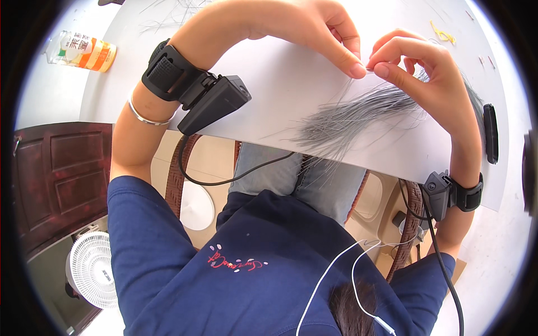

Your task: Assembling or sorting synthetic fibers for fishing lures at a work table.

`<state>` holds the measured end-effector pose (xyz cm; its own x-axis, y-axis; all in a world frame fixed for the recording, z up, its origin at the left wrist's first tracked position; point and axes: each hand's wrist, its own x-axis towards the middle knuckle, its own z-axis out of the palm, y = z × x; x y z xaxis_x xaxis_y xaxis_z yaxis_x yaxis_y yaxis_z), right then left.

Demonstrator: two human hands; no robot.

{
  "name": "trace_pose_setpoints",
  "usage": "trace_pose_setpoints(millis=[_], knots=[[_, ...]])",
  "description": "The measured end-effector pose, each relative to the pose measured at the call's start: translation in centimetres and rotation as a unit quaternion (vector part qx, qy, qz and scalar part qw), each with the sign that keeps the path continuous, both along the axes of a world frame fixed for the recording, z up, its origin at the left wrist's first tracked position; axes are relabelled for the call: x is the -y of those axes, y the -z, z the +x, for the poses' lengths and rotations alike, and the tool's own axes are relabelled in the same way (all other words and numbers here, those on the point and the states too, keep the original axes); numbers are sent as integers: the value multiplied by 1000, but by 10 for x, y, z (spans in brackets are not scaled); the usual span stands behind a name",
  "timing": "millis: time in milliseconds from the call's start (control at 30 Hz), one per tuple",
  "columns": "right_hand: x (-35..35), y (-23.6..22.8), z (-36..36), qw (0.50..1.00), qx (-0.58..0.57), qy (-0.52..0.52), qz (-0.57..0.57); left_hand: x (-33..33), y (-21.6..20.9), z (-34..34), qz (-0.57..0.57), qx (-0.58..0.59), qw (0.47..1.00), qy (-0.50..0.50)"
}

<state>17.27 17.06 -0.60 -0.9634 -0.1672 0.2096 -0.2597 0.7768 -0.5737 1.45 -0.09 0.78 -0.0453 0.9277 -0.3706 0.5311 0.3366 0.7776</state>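
Observation:
Over the far part of the white table (pixel 263 101), my left hand (pixel 328 33) and my right hand (pixel 417 61) meet almost fingertip to fingertip. Each pinches with thumb and forefinger. A thin grey wire-like strand (pixel 351 87) trails down from the left fingertips, and the tiny spot between the two pinches is too small to make out. Beneath my right hand lies a loose bundle of long grey strands (pixel 358 120), fanned out toward the table's near edge. My right hand and wrist hide part of the bundle.
Yellow twisted bands (pixel 443 33) and small reddish bits lie far right. A black flat device (pixel 491 134) rests by my right forearm. At far left stands a jar with an orange label (pixel 92 53). Black cables (pixel 224 182) hang from my wrist straps; a white fan (pixel 92 269) is lower left.

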Motion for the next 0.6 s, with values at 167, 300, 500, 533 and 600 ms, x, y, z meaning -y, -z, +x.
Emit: trace_pose_setpoints(millis=[167, 300, 500, 533, 600], knots=[[-4, -1, -1, 1000, -11, -11, 27, 2, 1, -2, 13, 27, 1000, 9], [-4, 0, -1, 999, -38, -7, 22, 2, 5, -5, 15, 21, 999, 26], [-5, 4, 2, 1000, -19, 2, 12, 0, 4, -4, 9, -9, 1000, 9], [-6, 5, 2, 1000, -20, -18, 17, 0, 3, -4, 9, -9, 1000, 9], [-10, 8, -3, 998, 0, -44, -54, 1, 2, -5, 3, 23, 999, 35]])
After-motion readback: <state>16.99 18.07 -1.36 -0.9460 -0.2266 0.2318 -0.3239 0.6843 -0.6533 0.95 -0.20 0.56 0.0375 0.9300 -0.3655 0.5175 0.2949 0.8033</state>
